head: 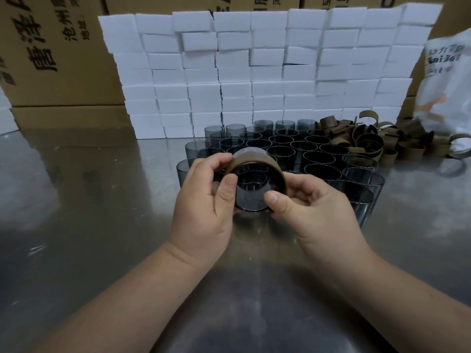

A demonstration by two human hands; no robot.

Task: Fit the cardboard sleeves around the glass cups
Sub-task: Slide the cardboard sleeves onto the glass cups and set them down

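Note:
I hold a smoky grey glass cup [251,193] on its side above the table, its mouth facing me. A brown cardboard sleeve [257,159] is wrapped around its far end. My left hand [204,197] grips the cup and sleeve from the left, thumb on the rim. My right hand [313,207] holds the cup from the right, thumb pressed on the lower rim. Behind them stand several bare grey glass cups [280,149] in rows. A pile of loose cardboard sleeves [369,138] lies at the back right.
A wall of stacked white boxes [254,72] runs across the back of the shiny metal table [89,212]. Brown cartons [51,47] stand behind at the left. A white printed plastic bag [446,80] sits at the far right.

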